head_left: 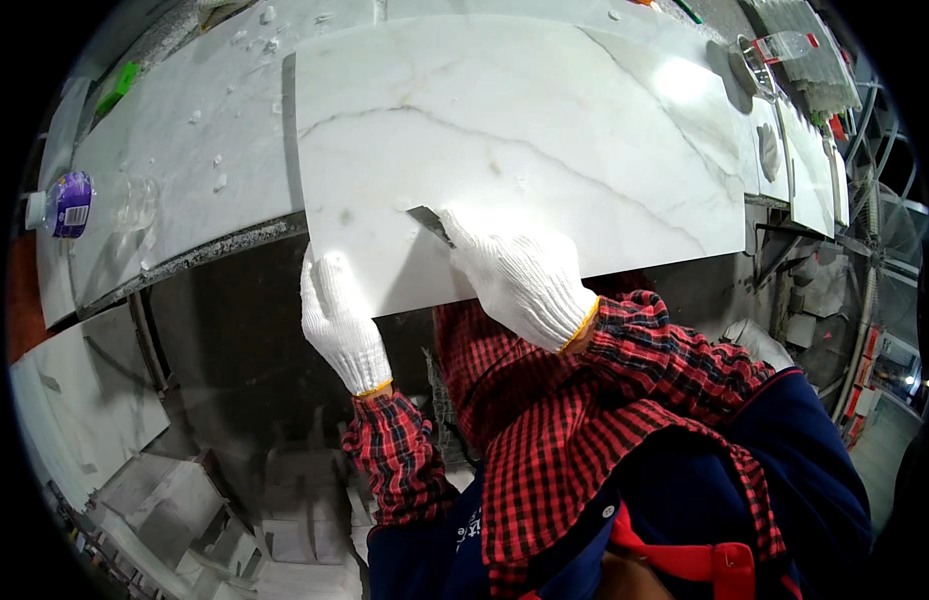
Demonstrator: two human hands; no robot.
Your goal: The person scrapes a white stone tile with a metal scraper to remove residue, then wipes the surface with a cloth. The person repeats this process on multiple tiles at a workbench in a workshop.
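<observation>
A large white slab with grey marble veins [515, 110] lies across the work surface, its near edge overhanging toward me. My left hand [343, 330], in a white knitted glove, grips the slab's near left corner, the thumb side against its edge. In a matching glove, my right hand [525, 280] is closed over the slab's near part. A small dark, flat blade like a scraper [432, 224] sticks out from its fingers and meets the slab's face; its handle is hidden in the glove. Both my forearms wear red-and-black checked sleeves.
Another pale slab [185, 150] at the left carries white crumbs. A clear bottle with a purple label [75, 205] lies there, and a green object [117, 90] sits farther back. At the far right are a bottle with a red cap [785, 46] and stacked panels [810, 70].
</observation>
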